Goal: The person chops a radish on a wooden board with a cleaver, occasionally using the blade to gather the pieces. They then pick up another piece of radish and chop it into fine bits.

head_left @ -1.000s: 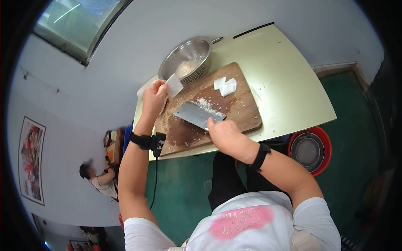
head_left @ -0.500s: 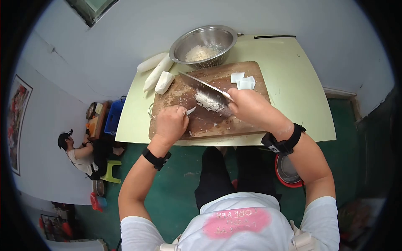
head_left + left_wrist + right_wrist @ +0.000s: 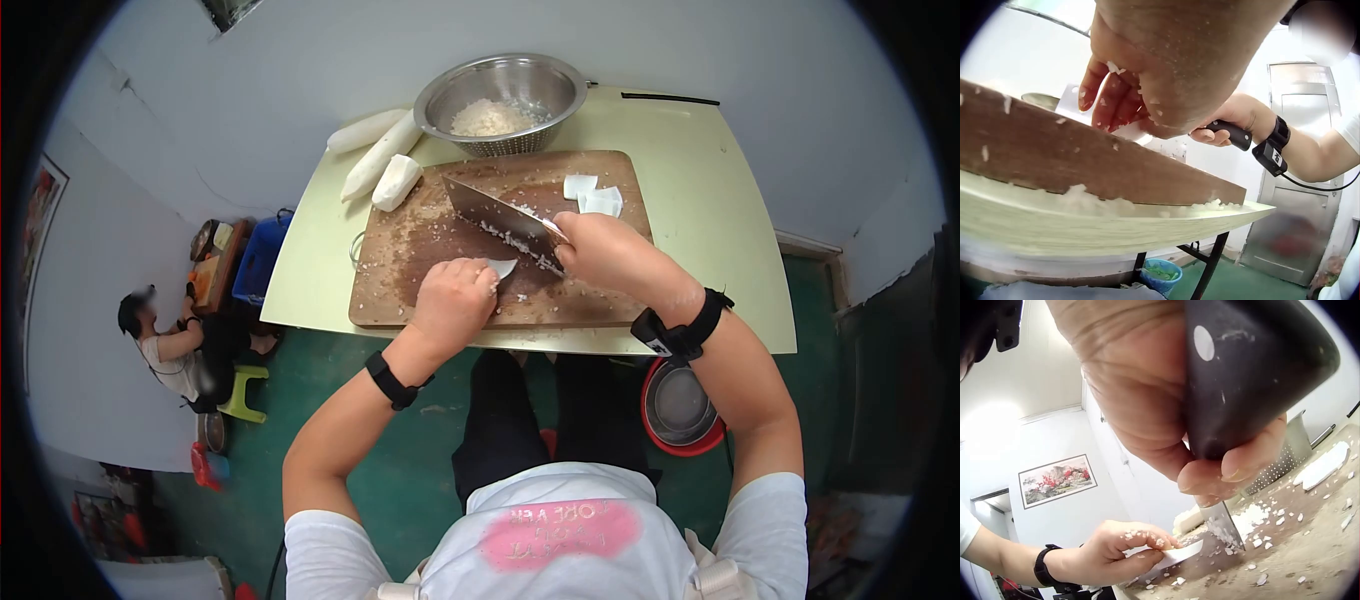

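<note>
This is a plain room set up as a kitchen work area; whether it belongs to a home or a business cannot be told. On the pale surface point(image 3: 705, 210) are a wooden chopping board point(image 3: 420, 235), a cleaver point(image 3: 490, 213), long white radishes point(image 3: 383, 160) and a metal strainer bowl point(image 3: 510, 143) of shredded food. At the left, a second person point(image 3: 180, 360) sits on a low green stool point(image 3: 242, 395) beside another board point(image 3: 207, 283). White walls, a green floor point(image 3: 430, 430), a framed flower picture point(image 3: 1058, 481) and a metal door point(image 3: 1300, 125) complete the room.
</note>
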Action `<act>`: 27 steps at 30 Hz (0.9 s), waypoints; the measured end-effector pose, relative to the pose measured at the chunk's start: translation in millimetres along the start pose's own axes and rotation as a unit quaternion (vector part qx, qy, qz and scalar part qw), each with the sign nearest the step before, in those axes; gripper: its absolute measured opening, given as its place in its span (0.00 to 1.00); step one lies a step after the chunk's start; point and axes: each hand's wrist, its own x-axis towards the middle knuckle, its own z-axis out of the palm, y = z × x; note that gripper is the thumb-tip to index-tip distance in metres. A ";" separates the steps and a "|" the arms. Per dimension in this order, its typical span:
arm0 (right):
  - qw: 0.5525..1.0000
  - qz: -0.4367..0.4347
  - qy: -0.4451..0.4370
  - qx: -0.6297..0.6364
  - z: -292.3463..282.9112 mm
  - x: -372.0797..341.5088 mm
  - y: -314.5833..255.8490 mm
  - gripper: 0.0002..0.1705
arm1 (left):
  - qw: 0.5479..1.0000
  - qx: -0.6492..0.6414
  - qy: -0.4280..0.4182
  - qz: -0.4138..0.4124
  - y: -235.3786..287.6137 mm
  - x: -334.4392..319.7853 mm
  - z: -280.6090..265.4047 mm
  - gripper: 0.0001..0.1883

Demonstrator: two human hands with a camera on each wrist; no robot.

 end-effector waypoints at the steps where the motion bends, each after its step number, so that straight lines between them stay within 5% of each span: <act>1: 1.000 -0.002 -0.004 -0.002 0.8 -0.7 -1.1 0.11 | 1.000 -0.001 0.001 -0.005 3.4 0.9 1.2 0.08; 5: 0.999 0.029 -0.007 -0.026 2.8 -3.8 -9.4 0.09 | 0.997 -0.017 -0.068 -0.011 13.8 0.1 -2.4 0.10; 7: 0.999 0.026 -0.012 -0.034 7.3 -6.2 -8.5 0.09 | 0.998 -0.057 -0.004 -0.039 16.0 -1.1 -1.4 0.12; 20: 0.998 -0.011 0.039 -0.053 3.2 -10.5 -13.3 0.06 | 0.987 -0.112 0.058 -0.097 17.7 -10.7 17.2 0.11; 23: 0.998 -0.029 0.047 0.041 -8.5 -3.5 -3.4 0.08 | 0.980 -0.153 0.030 -0.124 16.2 -12.1 15.1 0.15; 25: 0.945 0.121 -0.019 0.302 -14.4 -1.3 -2.2 0.10 | 0.964 -0.190 0.105 -0.156 14.8 -10.5 13.1 0.22; 26: 0.920 0.129 -0.037 0.369 -13.0 -3.1 3.1 0.10 | 0.968 -0.187 0.064 -0.152 7.1 -14.5 13.5 0.32; 27: 0.920 0.127 -0.038 0.368 -11.7 -5.1 4.0 0.10 | 0.968 -0.186 0.065 -0.154 6.5 -10.1 10.1 0.32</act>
